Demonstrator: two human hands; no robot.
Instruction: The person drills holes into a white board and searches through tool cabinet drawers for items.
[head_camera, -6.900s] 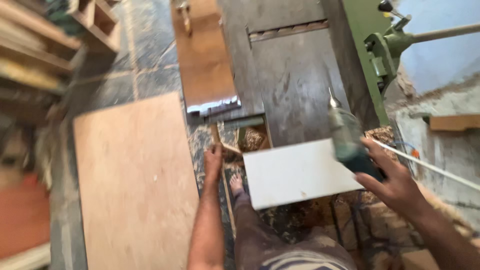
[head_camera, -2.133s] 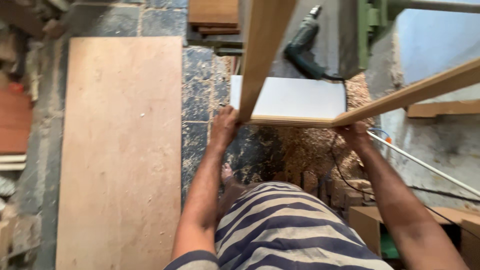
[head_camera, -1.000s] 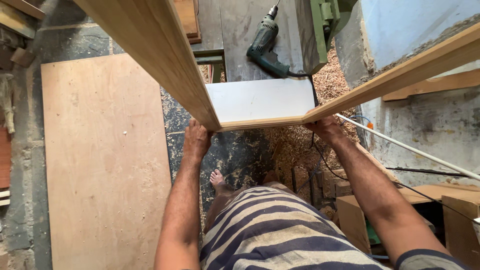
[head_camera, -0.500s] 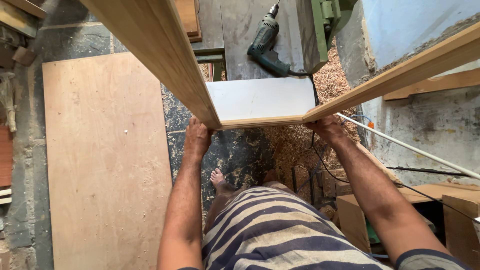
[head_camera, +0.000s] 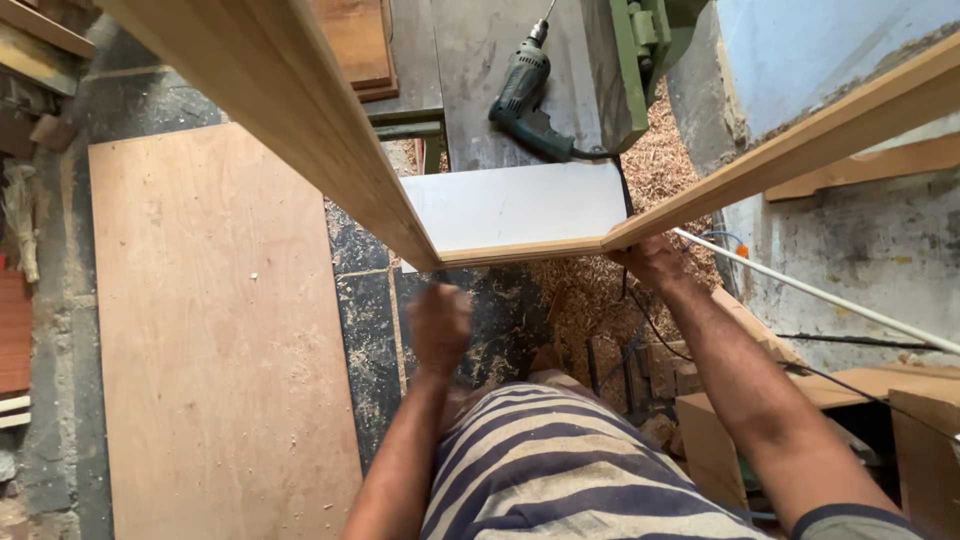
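Observation:
A wooden frame made of two long side boards (head_camera: 300, 130) and a white panel (head_camera: 515, 205) between them rises up in front of me. My right hand (head_camera: 650, 262) grips the lower right corner, under the right side board (head_camera: 800, 150). Below the left corner, my left hand (head_camera: 440, 322) is blurred and apart from the frame, fingers curled, holding nothing that I can see. A green electric drill (head_camera: 528, 95) lies on the dark metal table (head_camera: 470, 60) beyond the white panel.
A large plywood sheet (head_camera: 210, 330) lies on the tiled floor at the left. Sawdust (head_camera: 590, 290) is heaped under the frame. A green machine (head_camera: 650, 40) stands at the upper right. Wooden boxes (head_camera: 720, 440) and a white pipe (head_camera: 820, 295) are at the right.
My left hand has come off the frame's lower left corner and dropped down. My right hand keeps its hold and the frame has stayed in place.

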